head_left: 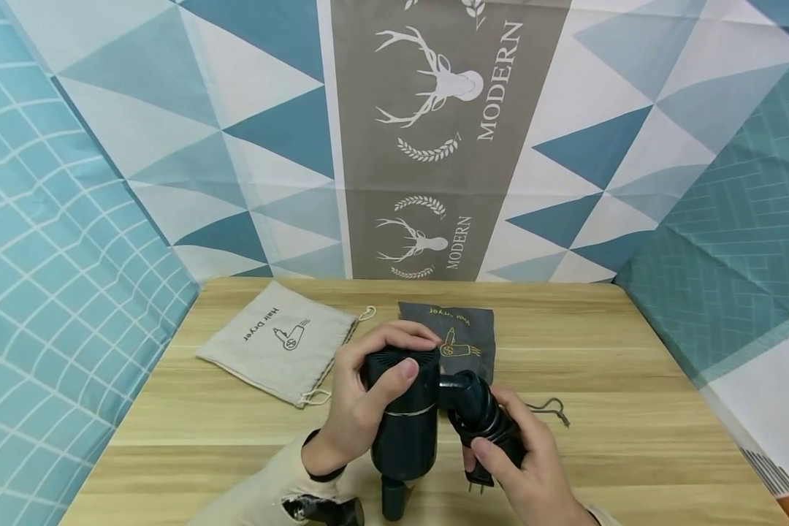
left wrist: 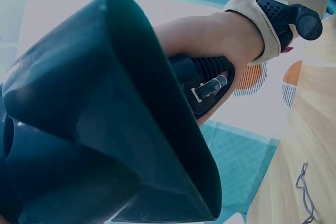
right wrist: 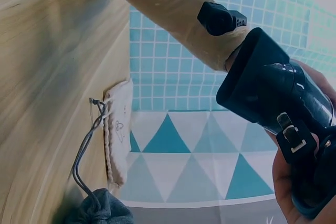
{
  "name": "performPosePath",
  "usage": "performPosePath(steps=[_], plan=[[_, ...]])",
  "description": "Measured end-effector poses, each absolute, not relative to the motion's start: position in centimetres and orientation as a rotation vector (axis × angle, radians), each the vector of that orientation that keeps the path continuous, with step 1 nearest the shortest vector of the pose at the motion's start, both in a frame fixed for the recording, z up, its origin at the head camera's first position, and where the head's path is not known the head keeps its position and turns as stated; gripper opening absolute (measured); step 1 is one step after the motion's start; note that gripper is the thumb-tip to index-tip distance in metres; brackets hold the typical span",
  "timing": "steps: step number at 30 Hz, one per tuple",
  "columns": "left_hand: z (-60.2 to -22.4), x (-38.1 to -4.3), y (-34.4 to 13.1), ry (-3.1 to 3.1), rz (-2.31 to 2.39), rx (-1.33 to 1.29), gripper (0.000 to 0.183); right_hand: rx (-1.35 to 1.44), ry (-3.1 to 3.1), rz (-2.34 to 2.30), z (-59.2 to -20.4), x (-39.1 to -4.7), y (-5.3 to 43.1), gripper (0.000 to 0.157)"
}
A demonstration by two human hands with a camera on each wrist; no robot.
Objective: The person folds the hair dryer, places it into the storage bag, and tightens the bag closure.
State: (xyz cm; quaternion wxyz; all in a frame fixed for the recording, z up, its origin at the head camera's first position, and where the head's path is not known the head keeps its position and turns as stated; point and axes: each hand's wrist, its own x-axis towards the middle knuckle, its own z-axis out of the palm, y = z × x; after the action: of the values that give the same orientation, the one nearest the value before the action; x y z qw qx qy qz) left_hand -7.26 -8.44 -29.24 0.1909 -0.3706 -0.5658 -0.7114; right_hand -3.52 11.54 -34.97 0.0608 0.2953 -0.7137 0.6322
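A dark hair dryer is held up over the table, its barrel upright and its flattened nozzle pointing down. My left hand grips the barrel near the vented end, thumb and fingers curled round it. To the right, my right hand grips the handle together with the black cord coiled against it. Below those fingers the two-pin plug sticks out; in the left wrist view the plug shows a clear cover piece. Much of the handle is hidden by the right hand.
At the back left of the wooden table lies a beige drawstring pouch printed "Hair Dryer". Behind the dryer is a dark grey pouch, its drawstring trailing right. Patterned cloth walls stand around the table.
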Motion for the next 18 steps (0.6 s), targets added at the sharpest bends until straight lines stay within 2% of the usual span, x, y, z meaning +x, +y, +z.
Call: performPosePath(steps=[18], plan=[[-28.9,-7.4,-8.8,-1.553,-1.971,-1.002,0.021,0.875,-2.045,1.878,-35.2,-3.9,10.1,0.042]])
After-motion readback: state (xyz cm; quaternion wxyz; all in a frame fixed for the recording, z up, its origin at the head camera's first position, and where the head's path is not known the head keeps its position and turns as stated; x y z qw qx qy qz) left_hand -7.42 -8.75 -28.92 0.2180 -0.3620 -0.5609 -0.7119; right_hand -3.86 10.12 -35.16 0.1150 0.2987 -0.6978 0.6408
